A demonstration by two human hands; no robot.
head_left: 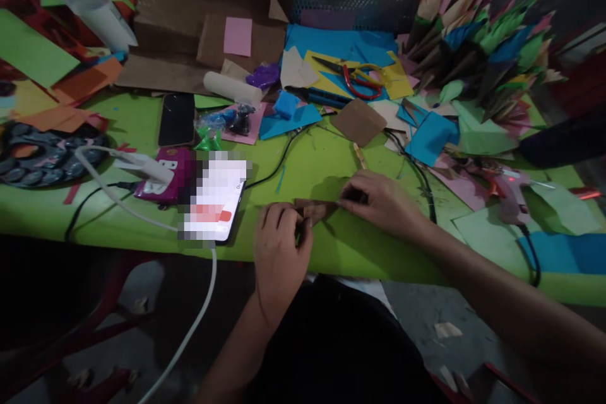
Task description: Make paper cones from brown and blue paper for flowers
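Note:
Near the table's front edge, a small folded piece of brown paper (318, 209) lies between my two hands. My left hand (283, 237) has its fingers closed round the paper's left end. With thumb and fingertips, my right hand (376, 197) pinches its pointed right end. Part of the paper is hidden behind the left fingers. Just beyond my right hand lies a small tan stick-like piece (360, 156). A brown paper square (360, 122) rests farther back. To the left of my left hand is a lit phone (215, 199), its screen blurred out.
A purple power strip (165, 173) with cables is at left, beside a dark phone (177, 120) and a paint palette (45, 154). Red-handled scissors (362, 82) lie at the back. A glue gun (509, 189) stands right, below many coloured paper cones (473, 44).

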